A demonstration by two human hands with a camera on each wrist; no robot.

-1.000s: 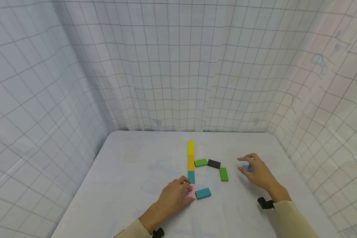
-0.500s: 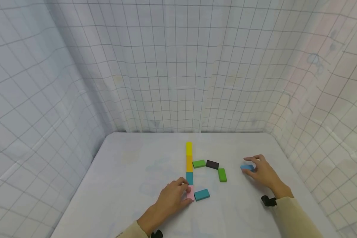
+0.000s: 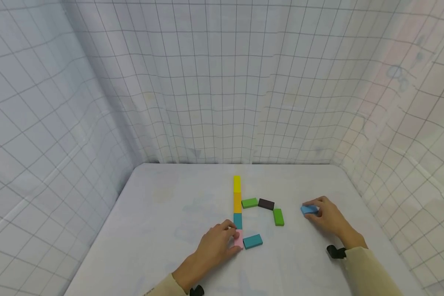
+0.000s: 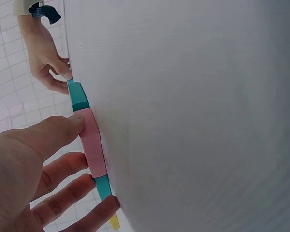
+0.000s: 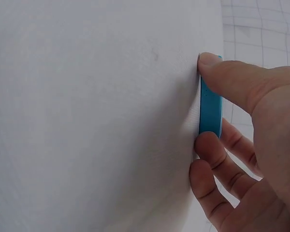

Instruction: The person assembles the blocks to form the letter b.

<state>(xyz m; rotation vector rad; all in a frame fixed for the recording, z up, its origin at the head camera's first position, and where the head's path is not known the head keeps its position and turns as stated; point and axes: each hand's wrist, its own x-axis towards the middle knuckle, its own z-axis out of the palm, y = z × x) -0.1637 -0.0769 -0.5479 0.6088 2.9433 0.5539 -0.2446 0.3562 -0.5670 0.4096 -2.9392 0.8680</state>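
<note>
On the right of the table, my right hand [image 3: 329, 218] pinches a light blue block [image 3: 308, 209] between thumb and fingertips. In the right wrist view the thumb is at one end of that blue block [image 5: 211, 108] and the fingers at the other. My left hand [image 3: 212, 246] holds a pink block [image 3: 238, 242], thumb near its close end and fingers along it. That pink block [image 4: 93, 145] lies in a straight line with a teal block [image 3: 237, 220], an orange block [image 3: 237, 202] and a yellow block [image 3: 237, 183].
Right of the line, a green block [image 3: 249, 203], a dark block [image 3: 266, 204] and another green block [image 3: 278, 217] form a bent row. A second teal block [image 3: 253, 241] lies slanted beside the pink one. Gridded white cloth [image 3: 214, 90] walls the white table [image 3: 170, 255] on three sides.
My right hand has drawn its thumb and fingers together onto the light blue block. My left hand stays at the pink block, and the other blocks lie as before.
</note>
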